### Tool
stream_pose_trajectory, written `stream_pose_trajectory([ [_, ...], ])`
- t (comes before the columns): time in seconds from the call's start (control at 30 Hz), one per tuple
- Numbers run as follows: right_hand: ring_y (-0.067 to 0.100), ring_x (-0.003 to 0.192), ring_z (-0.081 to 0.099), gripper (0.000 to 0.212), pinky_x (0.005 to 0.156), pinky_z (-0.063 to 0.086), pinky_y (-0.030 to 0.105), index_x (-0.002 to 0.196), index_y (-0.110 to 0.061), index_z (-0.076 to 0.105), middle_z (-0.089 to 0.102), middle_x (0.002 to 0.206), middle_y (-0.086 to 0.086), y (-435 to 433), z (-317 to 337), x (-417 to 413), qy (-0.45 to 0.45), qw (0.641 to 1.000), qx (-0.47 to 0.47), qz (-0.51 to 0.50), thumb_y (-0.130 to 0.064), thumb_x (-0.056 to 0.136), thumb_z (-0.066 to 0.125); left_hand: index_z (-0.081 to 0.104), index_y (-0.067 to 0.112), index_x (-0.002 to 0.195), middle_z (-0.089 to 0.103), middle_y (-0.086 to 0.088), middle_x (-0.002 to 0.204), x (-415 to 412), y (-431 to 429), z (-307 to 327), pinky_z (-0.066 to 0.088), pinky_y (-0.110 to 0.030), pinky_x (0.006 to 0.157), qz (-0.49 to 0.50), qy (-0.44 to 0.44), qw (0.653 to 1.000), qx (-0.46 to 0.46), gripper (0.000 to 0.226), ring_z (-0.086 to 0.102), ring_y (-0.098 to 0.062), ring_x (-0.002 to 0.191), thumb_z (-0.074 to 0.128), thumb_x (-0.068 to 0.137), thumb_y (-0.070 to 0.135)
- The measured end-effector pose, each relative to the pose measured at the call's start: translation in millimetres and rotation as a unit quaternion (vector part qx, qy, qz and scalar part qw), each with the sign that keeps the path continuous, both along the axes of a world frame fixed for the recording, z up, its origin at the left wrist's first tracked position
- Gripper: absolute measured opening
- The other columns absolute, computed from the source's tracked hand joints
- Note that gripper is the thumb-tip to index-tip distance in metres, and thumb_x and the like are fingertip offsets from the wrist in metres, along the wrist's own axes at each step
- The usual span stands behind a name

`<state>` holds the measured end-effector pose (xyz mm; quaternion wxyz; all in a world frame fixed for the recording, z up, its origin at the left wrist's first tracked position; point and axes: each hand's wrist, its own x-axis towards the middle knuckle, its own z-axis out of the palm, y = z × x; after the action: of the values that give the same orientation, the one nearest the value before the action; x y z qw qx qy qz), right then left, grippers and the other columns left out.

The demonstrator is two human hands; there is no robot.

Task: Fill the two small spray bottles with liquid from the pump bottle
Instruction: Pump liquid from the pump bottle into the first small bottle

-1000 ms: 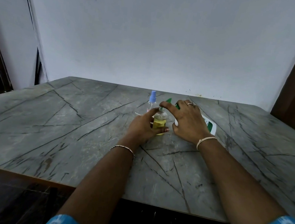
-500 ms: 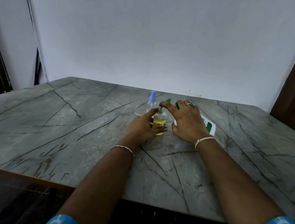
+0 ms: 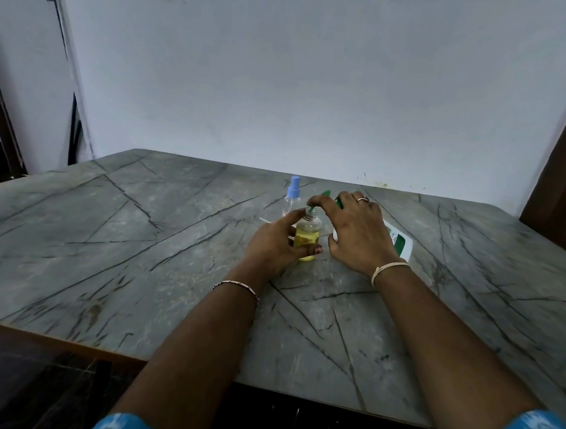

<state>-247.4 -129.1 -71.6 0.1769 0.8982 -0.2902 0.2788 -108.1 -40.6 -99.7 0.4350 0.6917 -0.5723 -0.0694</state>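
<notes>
Left fingers [image 3: 313, 250] around yellow spray bottle [image 3: 307, 237]

The 2 bare forearms reached from the near edge toward the middle. The left hand [image 3: 276, 245] wrapped fingers and thumb round the small bottle [image 3: 307, 237]; just right, the right hand [image 3: 358, 235], palm down, gripped the pump bottle [image 3: 401, 244].

A grey, dark-veined table [image 3: 133, 269] carries three bottles near the middle of its far edge: an open yellow-filled bottle [image 3: 306, 238], a blue-capped spray bottle [image 3: 292, 198] just behind it, and a white pump bottle [image 3: 400, 241] beside them on the right.
</notes>
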Motion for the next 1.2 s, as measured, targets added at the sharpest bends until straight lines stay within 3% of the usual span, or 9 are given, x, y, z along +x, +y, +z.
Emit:
stream_pose_trajectory([
  [0.33,0.029,0.101,0.051,0.091,0.084,0.044,0.043,0.149,-0.039,0.01,0.055,0.101,0.007,-2.1,0.5,-10.5,0.02,1.0,-0.001,0.008,-0.022,0.077,0.063,0.038,0.037,0.141,0.067,0.0,0.116,0.3,0.2,-0.3,0.049,-0.03,0.091,0.006,-0.012,1.0,-0.001,0.077,0.065,-0.014,0.099,0.075,0.074,0.049],
  [0.6,0.03,0.108,0.051,0.071,0.088,0.043,0.044,0.14,-0.03,0.031,0.057,0.11,0.008,0.3,1.9,-2.6,-0.002,1.0,0.009,0.007,-0.023,0.076,0.064,0.037,0.035,0.142,0.066,-0.001,0.118,1.0,0.1,-0.5,0.049,-0.028,0.09,0.0,-0.002,1.0,0.001,0.079,0.065,-0.014,0.099,0.076,0.074,0.047],
  [1.0,0.03,0.102,0.053,0.079,0.088,0.044,0.043,0.144,-0.035,0.026,0.058,0.104,0.009,-4.5,-0.3,-9.9,0.008,1.0,-0.006,0.013,-0.023,0.077,0.066,0.039,0.035,0.141,0.067,0.0,0.116,1.8,-2.7,-2.2,0.05,-0.032,0.093,0.005,0.004,1.0,0.001,0.079,0.066,-0.014,0.099,0.077,0.072,0.048],
  [1.2,0.03,0.108,0.052,0.071,0.091,0.043,0.045,0.139,-0.03,0.034,0.058,0.109,0.008,-0.7,1.7,-3.3,-0.012,1.0,0.014,0.015,-0.023,0.076,0.066,0.038,0.034,0.142,0.066,-0.001,0.117,0.7,-1.4,0.0,0.05,-0.034,0.093,0.002,0.006,1.0,0.008,0.079,0.065,-0.015,0.099,0.076,0.073,0.047],
])
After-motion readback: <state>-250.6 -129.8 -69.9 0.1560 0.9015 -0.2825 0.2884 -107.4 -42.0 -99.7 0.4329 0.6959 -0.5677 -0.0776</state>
